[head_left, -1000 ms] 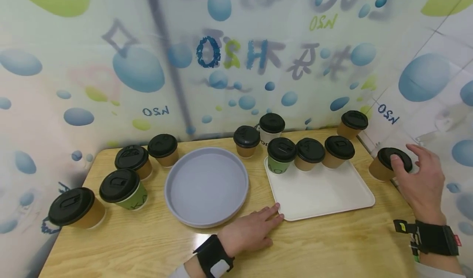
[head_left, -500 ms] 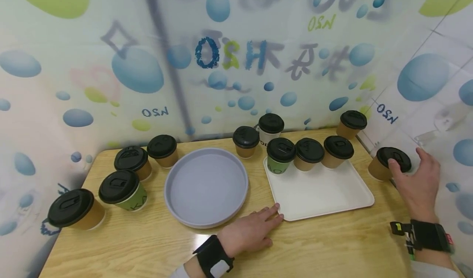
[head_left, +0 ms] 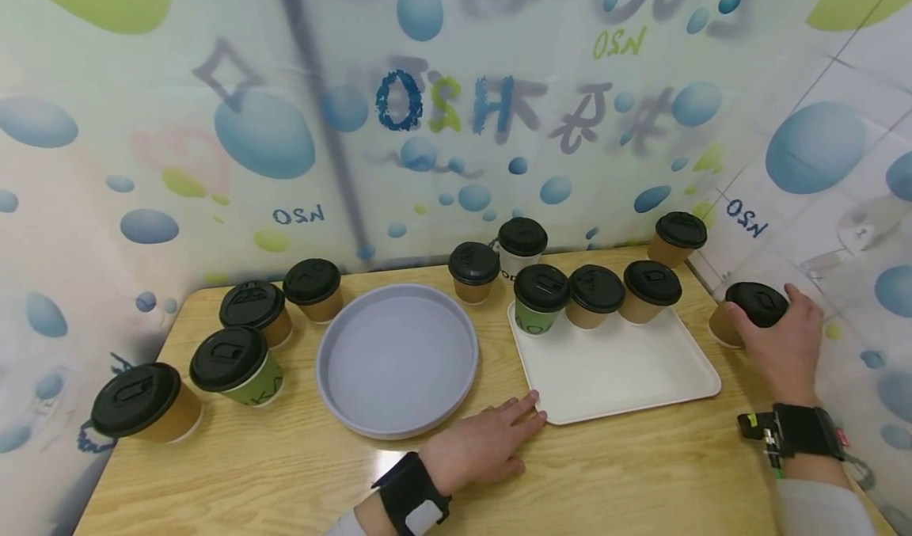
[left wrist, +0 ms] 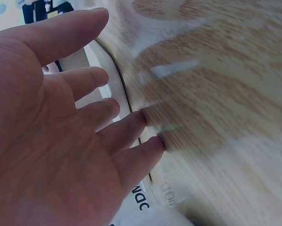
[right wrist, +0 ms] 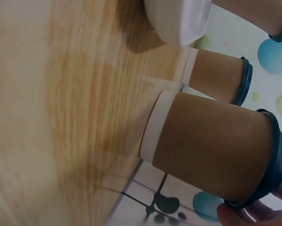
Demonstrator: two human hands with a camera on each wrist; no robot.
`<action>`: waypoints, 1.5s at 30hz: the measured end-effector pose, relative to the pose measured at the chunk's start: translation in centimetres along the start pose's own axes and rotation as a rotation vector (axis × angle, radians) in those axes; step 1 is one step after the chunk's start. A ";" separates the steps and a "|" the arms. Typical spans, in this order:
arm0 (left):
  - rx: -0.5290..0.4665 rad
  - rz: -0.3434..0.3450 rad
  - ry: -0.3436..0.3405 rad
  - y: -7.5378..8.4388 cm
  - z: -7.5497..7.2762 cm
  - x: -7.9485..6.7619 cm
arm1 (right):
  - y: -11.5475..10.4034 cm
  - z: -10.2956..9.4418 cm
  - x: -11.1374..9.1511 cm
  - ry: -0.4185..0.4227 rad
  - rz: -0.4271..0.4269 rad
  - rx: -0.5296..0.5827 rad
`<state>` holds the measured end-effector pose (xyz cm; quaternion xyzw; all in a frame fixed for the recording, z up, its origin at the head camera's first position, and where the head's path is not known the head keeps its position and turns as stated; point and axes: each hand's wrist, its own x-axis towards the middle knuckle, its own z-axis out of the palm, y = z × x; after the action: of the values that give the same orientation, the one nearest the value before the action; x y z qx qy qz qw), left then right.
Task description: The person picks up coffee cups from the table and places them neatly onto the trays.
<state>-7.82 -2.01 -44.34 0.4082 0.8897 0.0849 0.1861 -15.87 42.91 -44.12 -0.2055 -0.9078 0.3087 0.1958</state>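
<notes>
At the right edge of the table, my right hand curls around the black lid of a brown paper coffee cup. In the right wrist view the cup stands with its base on the table, and fingertips meet the lid's rim. My left hand lies flat with fingers spread, fingertips at the near left corner of a white tray. Its palm faces the camera in the left wrist view. Along the tray's far side stand a green lidded cup and two brown ones.
A round grey-blue tray sits left of the white one. Several lidded cups stand at the left, including a green cup. Behind are a small brown cup, a white cup and another brown cup near the patterned wall.
My right hand has moved left and closed in around the lid of the brown cup at the right edge. The left hand and the trays have stayed in place.
</notes>
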 end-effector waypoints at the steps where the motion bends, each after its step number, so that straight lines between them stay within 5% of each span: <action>1: -0.001 -0.001 -0.002 0.0 0.0 0.0 | 0.0 0.1 0.0 0.009 0.000 0.000; 12: -0.006 -0.003 -0.013 0.0 -0.1 0.3 | 0.2 0.9 0.9 0.013 0.052 -0.031; 26: -0.013 -0.002 -0.005 0.4 0.2 -0.1 | 0.2 0.2 -0.2 0.014 0.009 -0.015; 45: -0.005 -0.013 -0.004 0.1 0.2 0.1 | -4.2 -2.4 -2.6 0.110 -0.174 0.043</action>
<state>-7.70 -1.91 -44.52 0.4023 0.8917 0.0852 0.1894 -13.63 39.75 -40.26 -0.1384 -0.9033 0.2980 0.2758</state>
